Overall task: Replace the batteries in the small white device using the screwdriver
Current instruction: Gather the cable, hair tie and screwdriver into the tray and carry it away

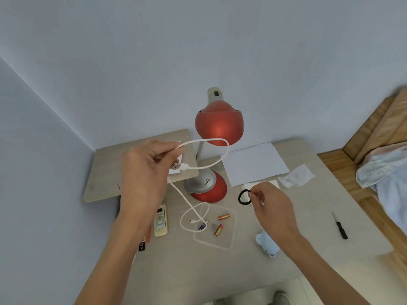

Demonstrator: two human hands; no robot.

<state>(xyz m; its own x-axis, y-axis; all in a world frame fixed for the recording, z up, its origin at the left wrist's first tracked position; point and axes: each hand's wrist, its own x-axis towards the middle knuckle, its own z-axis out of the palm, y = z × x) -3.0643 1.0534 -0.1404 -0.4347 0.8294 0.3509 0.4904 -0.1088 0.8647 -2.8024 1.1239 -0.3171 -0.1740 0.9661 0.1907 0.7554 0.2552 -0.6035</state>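
My left hand (146, 170) is raised over the desk and pinches a white USB cable (204, 142), which loops up and trails down into a clear tray (233, 219). My right hand (269, 208) pinches a black hair band (243, 197). The tray holds two red-gold batteries (223, 216) (218, 230) and a blue-black one (203, 225). A small pale blue-white device (267, 244) lies under my right wrist. A black screwdriver (340, 225) lies to the right on the desk. A white remote (160, 220) lies by my left forearm.
A red and grey desk lamp (218, 128) stands at the back centre, its base (209, 188) behind the tray. White paper (253, 164) and a crumpled tissue (297, 175) lie at the back right. A raised shelf (105, 172) sits at left, a wooden bed (383, 133) at right.
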